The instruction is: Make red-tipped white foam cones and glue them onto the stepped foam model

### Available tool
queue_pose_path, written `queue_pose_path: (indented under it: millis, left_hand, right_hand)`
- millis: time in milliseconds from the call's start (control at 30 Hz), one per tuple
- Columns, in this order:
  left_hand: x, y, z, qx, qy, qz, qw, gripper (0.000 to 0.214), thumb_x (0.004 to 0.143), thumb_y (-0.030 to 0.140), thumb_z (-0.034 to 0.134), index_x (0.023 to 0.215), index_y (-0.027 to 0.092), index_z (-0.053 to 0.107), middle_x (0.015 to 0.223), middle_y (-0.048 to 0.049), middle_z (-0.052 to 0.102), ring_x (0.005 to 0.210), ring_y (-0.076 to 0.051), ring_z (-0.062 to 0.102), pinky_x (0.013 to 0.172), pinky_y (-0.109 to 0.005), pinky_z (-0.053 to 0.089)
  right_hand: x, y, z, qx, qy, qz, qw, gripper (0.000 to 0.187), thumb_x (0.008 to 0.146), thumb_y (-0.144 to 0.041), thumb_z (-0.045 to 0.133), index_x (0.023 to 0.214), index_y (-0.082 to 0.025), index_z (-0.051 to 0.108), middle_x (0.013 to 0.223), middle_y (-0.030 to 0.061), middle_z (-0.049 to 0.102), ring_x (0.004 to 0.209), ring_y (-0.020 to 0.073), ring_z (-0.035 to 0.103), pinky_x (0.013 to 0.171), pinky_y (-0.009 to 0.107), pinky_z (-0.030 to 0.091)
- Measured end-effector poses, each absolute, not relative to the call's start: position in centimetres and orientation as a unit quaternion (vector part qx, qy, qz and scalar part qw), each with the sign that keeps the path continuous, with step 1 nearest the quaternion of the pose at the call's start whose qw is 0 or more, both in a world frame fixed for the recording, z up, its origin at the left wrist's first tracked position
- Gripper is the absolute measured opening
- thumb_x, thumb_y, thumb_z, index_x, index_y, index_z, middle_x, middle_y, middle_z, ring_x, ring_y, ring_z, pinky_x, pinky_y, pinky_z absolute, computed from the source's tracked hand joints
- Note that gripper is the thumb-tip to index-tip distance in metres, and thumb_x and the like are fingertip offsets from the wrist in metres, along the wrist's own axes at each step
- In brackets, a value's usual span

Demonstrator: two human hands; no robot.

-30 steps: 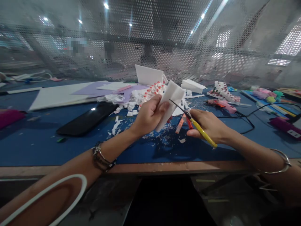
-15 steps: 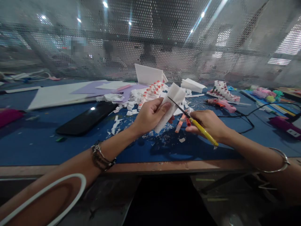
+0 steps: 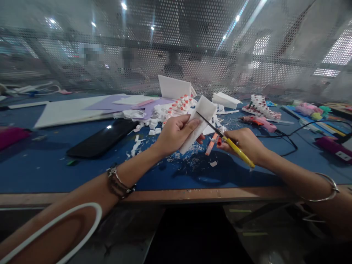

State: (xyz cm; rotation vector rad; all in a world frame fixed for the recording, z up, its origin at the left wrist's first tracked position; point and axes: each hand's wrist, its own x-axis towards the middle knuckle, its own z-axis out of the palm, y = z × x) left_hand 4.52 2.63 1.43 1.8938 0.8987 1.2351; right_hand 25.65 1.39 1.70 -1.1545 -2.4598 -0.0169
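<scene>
My left hand (image 3: 178, 134) is closed on a folded white piece (image 3: 205, 108) that looks like soft foam or thick paper, thumb on top and fingers behind. My right hand (image 3: 244, 145) grips a tool with a yellow handle (image 3: 239, 152) and a thin dark blade (image 3: 207, 123); its exact kind is unclear. The blade lies slantwise across the white piece, its tip near my left thumb. A small red tube-like part (image 3: 219, 141) shows at my right fingers. Just left of it, an orange stick-like object (image 3: 211, 145) lies among white scraps.
A black phone (image 3: 103, 139) lies left. Behind are white boards (image 3: 174, 86), purple sheets (image 3: 104, 102) and a red-dotted white craft piece (image 3: 180, 104). A pink glue gun (image 3: 265, 124) with its black cable (image 3: 291, 143) lies right, near a purple power strip (image 3: 332, 148).
The white piece has tilted slightly in my left hand. My right hand and the yellow-handled tool have shifted very little, and less of the red part shows.
</scene>
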Motion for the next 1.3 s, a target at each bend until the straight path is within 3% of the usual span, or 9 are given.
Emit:
queue_pose_path:
  millis: [167, 700, 900, 1033, 1200, 1300]
  left_hand:
    - [4.5, 2.7, 1.2, 0.760, 0.320, 0.442, 0.353, 0.023, 0.085, 0.034, 0.048, 0.075, 0.014, 0.054, 0.058, -0.0006, 0.066, 0.049, -0.009, 0.062, 0.047, -0.014, 0.048]
    - [4.6, 3.0, 1.2, 0.749, 0.315, 0.432, 0.391, 0.023, 0.084, 0.036, 0.048, 0.076, 0.014, 0.053, 0.058, -0.0014, 0.065, 0.048, -0.009, 0.061, 0.044, -0.014, 0.049]
    - [4.4, 3.0, 1.2, 0.753, 0.341, 0.429, 0.364, 0.028, 0.084, 0.038, 0.049, 0.069, 0.014, 0.051, 0.052, 0.0017, 0.058, 0.038, -0.006, 0.053, 0.037, -0.013, 0.043]
    - [4.1, 3.2, 1.2, 0.758, 0.361, 0.425, 0.338, 0.031, 0.083, 0.041, 0.049, 0.064, 0.016, 0.047, 0.044, 0.0052, 0.049, 0.028, -0.004, 0.042, 0.027, -0.013, 0.032]
    - [3.0, 4.4, 1.3, 0.790, 0.373, 0.406, 0.270, 0.034, 0.081, 0.040, 0.051, 0.057, 0.017, 0.045, 0.037, 0.0067, 0.041, 0.027, -0.004, 0.038, 0.027, -0.014, 0.026]
    - [2.4, 5.0, 1.3, 0.806, 0.361, 0.398, 0.248, 0.036, 0.080, 0.039, 0.052, 0.054, 0.017, 0.045, 0.037, 0.0069, 0.038, 0.028, -0.004, 0.035, 0.028, -0.014, 0.024]
  right_hand:
    - [25.7, 1.3, 1.7, -0.399, -0.901, 0.019, 0.168, 0.051, 0.079, -0.065, 0.034, 0.078, -0.015, 0.047, 0.068, 0.0027, 0.050, 0.057, 0.0112, 0.040, 0.054, 0.023, 0.026]
    - [25.7, 1.5, 1.7, -0.421, -0.873, 0.008, 0.248, 0.058, 0.077, -0.068, 0.033, 0.051, -0.016, 0.036, 0.047, -0.0035, 0.030, 0.046, 0.0056, 0.024, 0.048, 0.022, 0.017]
    - [26.3, 2.0, 1.7, -0.435, -0.851, 0.017, 0.292, 0.057, 0.080, -0.064, 0.034, 0.051, -0.015, 0.038, 0.048, -0.0030, 0.032, 0.047, 0.0056, 0.027, 0.047, 0.022, 0.019]
    - [26.5, 2.1, 1.6, -0.440, -0.844, 0.048, 0.302, 0.055, 0.081, -0.061, 0.037, 0.050, -0.015, 0.037, 0.048, -0.0034, 0.034, 0.046, 0.0051, 0.029, 0.046, 0.022, 0.020]
    - [26.3, 2.1, 1.4, -0.429, -0.842, 0.082, 0.316, 0.054, 0.081, -0.059, 0.039, 0.049, -0.016, 0.032, 0.047, -0.0045, 0.028, 0.044, 0.0047, 0.032, 0.044, 0.021, 0.021]
    - [26.4, 2.4, 1.2, -0.447, -0.829, 0.090, 0.325, 0.054, 0.081, -0.059, 0.039, 0.047, -0.017, 0.031, 0.044, -0.0038, 0.032, 0.042, 0.0055, 0.036, 0.043, 0.021, 0.023]
